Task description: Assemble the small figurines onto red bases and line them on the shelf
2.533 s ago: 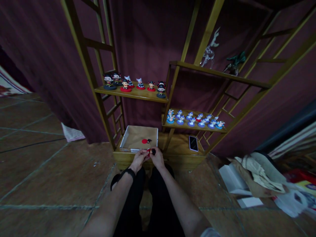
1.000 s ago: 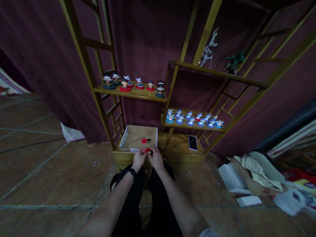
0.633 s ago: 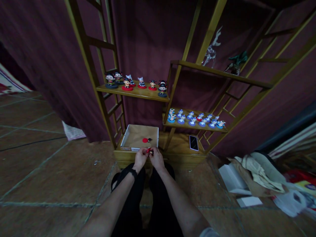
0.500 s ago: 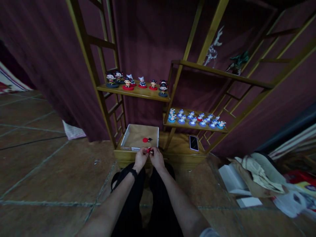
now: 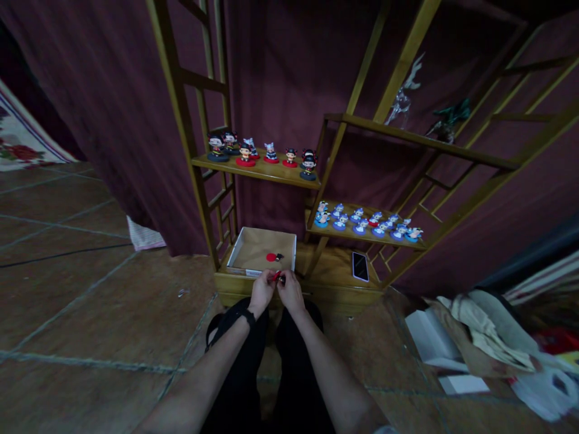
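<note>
My left hand (image 5: 262,292) is closed in a pinch on a small red piece (image 5: 276,275). Beside it, fingertips almost meeting, my right hand (image 5: 291,293) pinches a small dark figurine (image 5: 283,279); its details are too small to make out. Whether the two pieces touch, I cannot tell. Both hands are at the front edge of a shallow cardboard box (image 5: 238,251) with white sides. Inside that box lie a red disc (image 5: 271,257) and a small black piece (image 5: 279,257).
Red- and dark-based figurines (image 5: 245,155) stand on the upper left shelf (image 5: 266,173). Several blue-and-white figurines (image 5: 360,226) fill the lower right shelf. A phone (image 5: 360,266) lies right of the box. Clear and green ornaments stand higher up. White boxes (image 5: 435,340) and bags lie on the floor at right.
The view has shifted, so the shelves appear a little further right. My hands stay together at the box's front edge, and the red piece between them looks slightly turned.
</note>
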Demonstrator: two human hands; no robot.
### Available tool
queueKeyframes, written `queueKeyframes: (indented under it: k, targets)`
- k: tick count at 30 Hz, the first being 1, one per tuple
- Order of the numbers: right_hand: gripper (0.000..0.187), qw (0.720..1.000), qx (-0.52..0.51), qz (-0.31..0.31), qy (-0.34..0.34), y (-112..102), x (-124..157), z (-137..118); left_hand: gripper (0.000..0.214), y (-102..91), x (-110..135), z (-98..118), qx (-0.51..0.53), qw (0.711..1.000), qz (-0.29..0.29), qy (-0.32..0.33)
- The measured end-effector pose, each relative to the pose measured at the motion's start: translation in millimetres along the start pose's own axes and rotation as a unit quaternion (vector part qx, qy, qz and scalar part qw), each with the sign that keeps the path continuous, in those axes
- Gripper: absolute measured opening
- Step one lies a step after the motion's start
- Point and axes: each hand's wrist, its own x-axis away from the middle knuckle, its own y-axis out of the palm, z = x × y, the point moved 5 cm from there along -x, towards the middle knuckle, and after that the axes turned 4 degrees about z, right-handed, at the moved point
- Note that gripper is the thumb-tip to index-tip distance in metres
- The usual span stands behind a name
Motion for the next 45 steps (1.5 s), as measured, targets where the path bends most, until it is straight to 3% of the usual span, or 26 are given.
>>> queueKeyframes:
  k: [5, 11, 14, 18, 32, 37, 42, 45]
  targets:
    - [0.017, 0.999, -0.04, 0.011, 0.021, 0.9, -5.3, 6.9, 0.021, 1.1, 8.2, 26.6, -0.18, 0.98, -0.05, 0.063]
    - [0.014, 0.99, -0.116, 0.016, 0.076, 6.7, -11.3, 21.0, 0.023, 6.6, 13.6, 43.8, -0.409, 0.891, -0.12, 0.154]
    - [0.014, 0.983, -0.16, 0.011, 0.092, 8.7, -11.7, 23.6, 0.027, 10.0, 16.6, 44.8, -0.448, 0.863, -0.133, 0.193]
    - [0.014, 0.976, -0.192, 0.014, 0.1, 6.8, -11.5, 24.0, 0.03, 14.0, 19.4, 43.5, -0.457, 0.846, -0.137, 0.237]
    - [0.016, 0.98, -0.175, 0.004, 0.091, 5.9, -10.5, 27.5, 0.034, 17.6, 21.1, 35.0, -0.412, 0.875, -0.13, 0.22]
    - [0.015, 0.981, -0.171, 0.012, 0.093, 5.1, -9.4, 24.5, 0.032, 14.7, 20.6, 39.5, -0.359, 0.901, -0.121, 0.213]
    - [0.017, 0.986, -0.137, 0.012, 0.092, 8.8, -8.6, 23.6, 0.024, 9.4, 13.2, 26.9, -0.352, 0.92, -0.109, 0.136]
    - [0.02, 0.99, -0.112, 0.011, 0.084, 11.0, -8.5, 22.5, 0.02, 2.9, 3.1, 13.5, -0.304, 0.947, -0.076, 0.076]
